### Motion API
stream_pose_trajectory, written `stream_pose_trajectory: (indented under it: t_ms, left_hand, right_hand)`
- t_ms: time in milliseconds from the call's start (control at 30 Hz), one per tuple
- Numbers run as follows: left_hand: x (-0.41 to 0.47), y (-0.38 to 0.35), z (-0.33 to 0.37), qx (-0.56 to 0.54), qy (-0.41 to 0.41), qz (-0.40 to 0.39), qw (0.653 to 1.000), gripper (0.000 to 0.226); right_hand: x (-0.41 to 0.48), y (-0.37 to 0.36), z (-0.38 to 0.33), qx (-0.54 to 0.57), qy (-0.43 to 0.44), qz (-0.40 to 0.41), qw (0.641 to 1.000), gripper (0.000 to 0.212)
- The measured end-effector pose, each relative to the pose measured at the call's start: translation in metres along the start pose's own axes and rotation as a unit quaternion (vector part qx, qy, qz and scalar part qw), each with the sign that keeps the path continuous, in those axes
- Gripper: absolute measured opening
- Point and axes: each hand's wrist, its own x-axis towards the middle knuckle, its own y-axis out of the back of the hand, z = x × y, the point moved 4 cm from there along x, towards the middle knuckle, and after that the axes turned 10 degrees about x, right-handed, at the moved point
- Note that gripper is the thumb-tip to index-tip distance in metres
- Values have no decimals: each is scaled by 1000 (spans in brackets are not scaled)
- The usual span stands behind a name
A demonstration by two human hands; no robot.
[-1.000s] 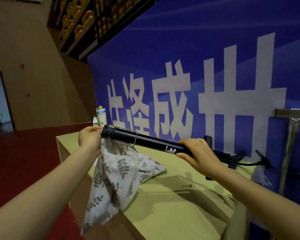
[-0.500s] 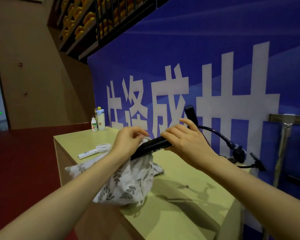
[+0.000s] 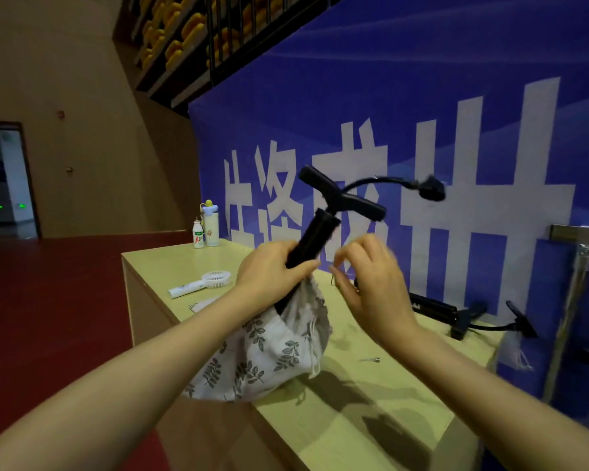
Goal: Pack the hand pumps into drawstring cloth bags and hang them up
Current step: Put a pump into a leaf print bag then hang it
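Pump (image 3: 315,237) now upright in bag (image 3: 269,351); right hand (image 3: 371,283) off.

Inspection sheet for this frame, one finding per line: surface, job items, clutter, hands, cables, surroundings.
Surface: pale wooden table, mostly bare.
Job's things: black hand pump tilted, lower end inside the leaf-print cloth bag, handle and hose still out; second pump lying at the table's back.
Clutter: handheld fan, two bottles, a small metal needle.
Hands: left hand grips pump barrel and bag mouth; right hand open, blurred.
Cables: nothing seen.
Surroundings: blue banner, red floor, metal rack at right.
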Motion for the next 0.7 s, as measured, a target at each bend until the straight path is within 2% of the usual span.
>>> stream_pose_trajectory:
  t_ms: [33,67,100,133,167,200,267,400,500,567,600,700]
  left_hand:
    - [0,3,-1,-19,15,26,999,35]
    - [-1,8,-2,-39,26,47,998,36]
    - [-2,11,-2,-57,34,63,996,36]
    - [-2,15,1,-70,39,74,994,37]
    - [-2,19,4,-80,39,80,993,37]
    - [-3,22,7,-88,41,85,992,37]
    - [-3,30,12,-111,47,93,988,36]
    - [-4,55,19,-129,50,117,984,36]
    - [-9,69,35,-127,51,148,980,32]
    - [-11,77,47,-124,52,165,977,30]
    - [-13,81,51,-121,49,172,976,31]
    - [-18,87,63,-105,28,183,977,34]
  right_hand:
    - [-6,-7,4,36,-104,-60,992,25]
    - [-15,-17,7,51,-209,-134,967,38]
    - [-22,-26,10,35,-284,-207,936,49]
    - [-28,-34,11,7,-322,-269,908,57]
    - [-31,-40,11,-22,-333,-313,889,57]
    - [-29,-43,10,-35,-330,-324,886,49]
    - [-17,-40,7,-7,-326,-288,900,31]
    - [10,-5,5,140,-341,-200,908,29]
    - [11,7,-12,99,-322,-258,906,49]
    - [10,10,-19,39,-328,-270,904,60]
    - [12,13,-21,9,-329,-270,905,57]
    - [12,22,-24,-37,-310,-314,897,28]
